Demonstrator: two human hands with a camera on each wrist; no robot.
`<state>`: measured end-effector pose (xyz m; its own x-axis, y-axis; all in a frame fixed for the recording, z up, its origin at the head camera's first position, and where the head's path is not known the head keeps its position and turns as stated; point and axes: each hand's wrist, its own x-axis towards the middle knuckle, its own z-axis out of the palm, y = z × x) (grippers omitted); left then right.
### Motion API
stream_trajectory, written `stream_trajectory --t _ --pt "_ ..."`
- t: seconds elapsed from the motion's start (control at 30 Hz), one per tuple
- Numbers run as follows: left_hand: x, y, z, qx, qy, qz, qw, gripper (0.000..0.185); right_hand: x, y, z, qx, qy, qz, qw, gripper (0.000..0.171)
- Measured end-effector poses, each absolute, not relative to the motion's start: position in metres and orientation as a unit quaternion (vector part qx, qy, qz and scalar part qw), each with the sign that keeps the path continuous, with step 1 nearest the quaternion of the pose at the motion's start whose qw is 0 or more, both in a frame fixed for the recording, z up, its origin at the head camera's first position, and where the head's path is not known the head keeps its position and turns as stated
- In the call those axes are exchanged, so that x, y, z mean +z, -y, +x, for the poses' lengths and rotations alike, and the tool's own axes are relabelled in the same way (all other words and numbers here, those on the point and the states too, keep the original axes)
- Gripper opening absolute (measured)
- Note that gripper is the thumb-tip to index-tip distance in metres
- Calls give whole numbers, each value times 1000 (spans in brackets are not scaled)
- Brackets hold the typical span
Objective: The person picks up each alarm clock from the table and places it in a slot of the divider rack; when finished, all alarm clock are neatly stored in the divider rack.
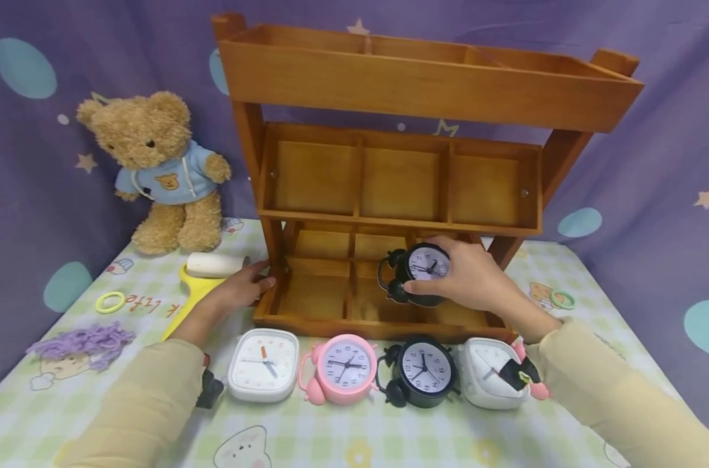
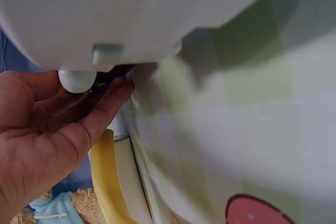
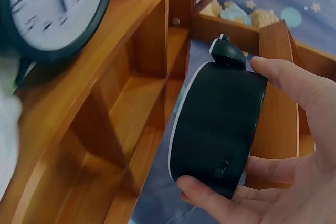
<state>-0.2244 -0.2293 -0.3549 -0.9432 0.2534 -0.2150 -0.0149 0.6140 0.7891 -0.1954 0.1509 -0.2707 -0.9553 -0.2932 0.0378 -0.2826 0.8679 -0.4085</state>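
A three-tier wooden shelf [image 1: 401, 221] stands on the checked table cloth. My right hand [image 1: 456, 276] grips a black twin-bell alarm clock [image 1: 425, 265] and holds it just above the bottom tier's right compartments; the right wrist view shows the same clock [image 3: 218, 129] side on, between thumb and fingers. My left hand [image 1: 246, 285] rests with straight fingers against the shelf's lower left corner. In front of the shelf stand a white square clock [image 1: 263, 364], a pink clock [image 1: 343, 367], a second black clock [image 1: 421, 372] and another white clock [image 1: 489, 377], partly hidden by my right wrist.
A teddy bear [image 1: 161, 169] sits at the back left. A lint roller [image 1: 214, 265] with a yellow handle [image 1: 193, 296], a yellow-green ring [image 1: 110, 302] and purple yarn [image 1: 85, 341] lie left of the shelf. A green ring [image 1: 562, 299] lies at the right.
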Motion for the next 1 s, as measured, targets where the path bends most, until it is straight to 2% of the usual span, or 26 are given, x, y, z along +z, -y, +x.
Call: stream_trajectory --t 0.37,0.63,1.0 --pt "-357 230 -224 430 -888 78 141 58 -277 -95 -209 -213 -962 -172 13 95" --pt "-355 230 -224 384 -910 105 116 56 -289 -55 -218 -223 -957 -184 35 95" --pt "-354 231 -220 389 -907 104 122 57 -305 -19 -230 -229 -952 -196 55 92"
